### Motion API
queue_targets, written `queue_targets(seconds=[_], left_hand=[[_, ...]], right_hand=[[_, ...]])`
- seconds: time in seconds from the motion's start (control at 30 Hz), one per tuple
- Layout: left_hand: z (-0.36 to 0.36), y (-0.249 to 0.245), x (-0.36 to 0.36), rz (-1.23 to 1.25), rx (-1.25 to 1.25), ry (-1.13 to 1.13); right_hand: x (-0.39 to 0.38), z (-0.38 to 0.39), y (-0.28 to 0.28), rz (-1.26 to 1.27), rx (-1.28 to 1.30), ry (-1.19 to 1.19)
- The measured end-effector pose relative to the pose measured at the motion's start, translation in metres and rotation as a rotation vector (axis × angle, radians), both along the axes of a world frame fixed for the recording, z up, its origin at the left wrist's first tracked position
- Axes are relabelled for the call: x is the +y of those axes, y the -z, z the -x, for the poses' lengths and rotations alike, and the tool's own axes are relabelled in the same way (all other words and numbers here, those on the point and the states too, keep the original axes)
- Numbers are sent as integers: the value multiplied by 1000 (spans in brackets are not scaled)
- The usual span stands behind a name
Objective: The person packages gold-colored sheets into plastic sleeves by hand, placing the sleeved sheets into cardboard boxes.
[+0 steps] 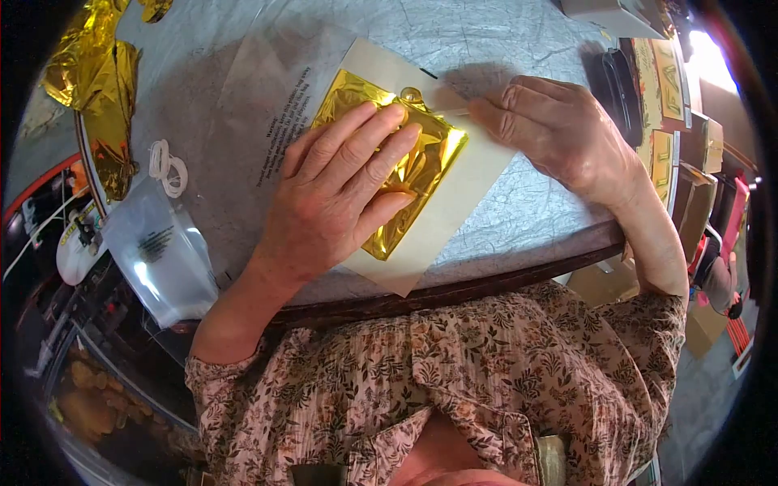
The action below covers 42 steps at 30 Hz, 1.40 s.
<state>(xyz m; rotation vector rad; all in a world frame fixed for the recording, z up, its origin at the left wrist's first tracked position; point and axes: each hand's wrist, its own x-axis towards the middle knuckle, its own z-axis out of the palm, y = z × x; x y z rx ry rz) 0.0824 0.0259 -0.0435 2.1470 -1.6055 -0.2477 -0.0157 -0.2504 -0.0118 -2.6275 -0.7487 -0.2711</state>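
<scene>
Fingers point(369, 138) of left hand point(332, 194) lie flat and spread, gripping nothing, pressing gold foil point(421, 162) onto cream card point(466, 202) by the table point(502, 36) edge. Right hand point(559, 138) pinches thin pale strip point(450, 100) at foil's top corner. Bare tabletop beyond.

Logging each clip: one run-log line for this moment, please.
left hand: flat on gold foil | right hand: at foil's top corner, grip unclear | foil on cream card

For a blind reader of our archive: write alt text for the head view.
A left hand presses flat on a folded gold foil sheet lying on a cream card, while the right hand pinches a thin pale strip at the foil's top corner. More crumpled gold foil lies at the left of the table.
</scene>
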Motion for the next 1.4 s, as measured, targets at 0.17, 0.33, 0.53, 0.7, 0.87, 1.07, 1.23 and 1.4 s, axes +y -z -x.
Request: queue_targets(seconds=[0.17,0.33,0.53,0.7,0.87,1.07,1.23,1.4], left_hand=[[0,0,0,4,-7,1],[0,0,-1,15,-7,-4],[0,-1,-2,1,1,-4],[0,-2,-1,3,23,-1],[-1,-1,-1,-2,39,3],[-2,-4,-2,-25,6,10],[-2,-4,-2,-22,15,5],[-2,-1,-1,-8,10,8]], right_hand=[[-2,-5,4,-27,60,-50],[-5,-12,8,-67,110,-105],[-10,-30,6,-168,177,-191],[-10,-30,19,-261,156,-210],[-28,-9,20,-232,132,-38],[-17,2,10,-107,14,82],[-17,4,7,-58,-29,46],[-17,3,8,-11,-81,-3]])
